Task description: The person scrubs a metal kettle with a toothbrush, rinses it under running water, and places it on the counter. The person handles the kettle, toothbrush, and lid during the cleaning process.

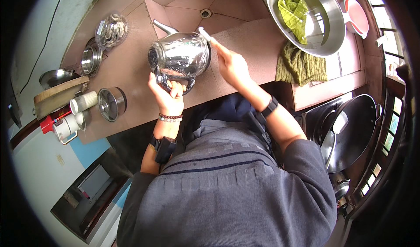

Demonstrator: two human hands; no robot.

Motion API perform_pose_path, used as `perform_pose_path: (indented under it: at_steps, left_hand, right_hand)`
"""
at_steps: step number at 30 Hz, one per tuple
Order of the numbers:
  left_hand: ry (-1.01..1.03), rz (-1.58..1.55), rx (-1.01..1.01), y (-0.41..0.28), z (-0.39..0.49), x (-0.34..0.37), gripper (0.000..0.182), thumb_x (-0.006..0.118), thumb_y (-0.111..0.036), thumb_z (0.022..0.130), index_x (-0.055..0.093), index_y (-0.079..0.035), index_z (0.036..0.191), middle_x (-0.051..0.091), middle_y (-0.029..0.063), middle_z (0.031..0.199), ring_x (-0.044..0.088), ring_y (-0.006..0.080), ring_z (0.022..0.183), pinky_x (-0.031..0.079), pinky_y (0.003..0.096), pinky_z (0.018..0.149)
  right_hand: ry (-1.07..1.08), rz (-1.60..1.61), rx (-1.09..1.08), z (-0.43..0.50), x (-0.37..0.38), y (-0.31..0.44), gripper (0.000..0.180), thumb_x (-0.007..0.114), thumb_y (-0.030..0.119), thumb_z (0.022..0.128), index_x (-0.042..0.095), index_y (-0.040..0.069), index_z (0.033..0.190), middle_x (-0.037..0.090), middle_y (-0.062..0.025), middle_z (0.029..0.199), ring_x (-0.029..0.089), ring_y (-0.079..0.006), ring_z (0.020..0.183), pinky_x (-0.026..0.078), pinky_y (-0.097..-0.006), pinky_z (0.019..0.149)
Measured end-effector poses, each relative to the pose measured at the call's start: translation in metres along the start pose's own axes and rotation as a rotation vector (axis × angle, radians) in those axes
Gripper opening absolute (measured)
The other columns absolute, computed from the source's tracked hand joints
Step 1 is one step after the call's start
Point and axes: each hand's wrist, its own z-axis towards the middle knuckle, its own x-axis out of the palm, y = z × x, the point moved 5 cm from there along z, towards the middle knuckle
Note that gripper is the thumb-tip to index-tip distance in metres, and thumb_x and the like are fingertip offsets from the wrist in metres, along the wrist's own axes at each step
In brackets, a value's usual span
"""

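A shiny metal kettle with a long spout and a black handle lies tilted on its side over the tiled counter, its surface spotted with suds or drops. My left hand grips the black handle from below. At the kettle's right end my right hand holds a small white object against the rim; its kind is too small to tell. Behind the kettle is a tiled sink basin with a round drain. The kettle's far underside is hidden.
A large steel basin with water and a green cloth stands right, beside a ribbed olive cloth and pink container. Left are a glass lid, steel pots, a bagged food packet and a cutting board. A wok sits lower right.
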Motion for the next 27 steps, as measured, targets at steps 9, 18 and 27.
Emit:
perform_pose_path:
  at_steps: [9, 18, 27]
  left_hand:
    - [0.100, 0.165, 0.076, 0.004, 0.011, -0.025, 0.062, 0.027, -0.062, 0.100, 0.041, -0.016, 0.060, 0.030, -0.0025, 0.041, 0.031, 0.0156, 0.037, 0.037, 0.0325, 0.051]
    - [0.217, 0.514, 0.276, -0.010, 0.022, -0.048, 0.042, 0.053, -0.038, 0.099, 0.060, -0.003, 0.078, 0.048, -0.0017, 0.054, 0.038, 0.0053, 0.041, 0.029, 0.0226, 0.039]
    - [0.755, 1.245, 1.083, -0.060, -0.004, 0.014, 0.039, 0.072, -0.039, 0.071, 0.053, -0.006, 0.062, 0.045, 0.0079, 0.052, 0.047, 0.0286, 0.046, 0.040, 0.0365, 0.049]
  right_hand:
    - [0.204, -0.007, 0.092, -0.034, 0.003, -0.011, 0.045, 0.055, 0.013, 0.096, 0.054, 0.022, 0.141, 0.066, -0.0236, 0.078, 0.066, -0.0414, 0.071, 0.054, -0.0499, 0.068]
    - [0.390, 0.146, 0.288, -0.023, 0.019, -0.050, 0.038, 0.053, 0.013, 0.096, 0.060, 0.014, 0.134, 0.068, -0.0268, 0.095, 0.067, -0.0437, 0.092, 0.055, -0.0471, 0.084]
    - [0.838, 0.522, 0.004, 0.038, 0.001, -0.051, 0.039, 0.052, 0.008, 0.102, 0.056, 0.006, 0.141, 0.062, -0.0105, 0.138, 0.055, -0.0172, 0.127, 0.042, -0.0303, 0.107]
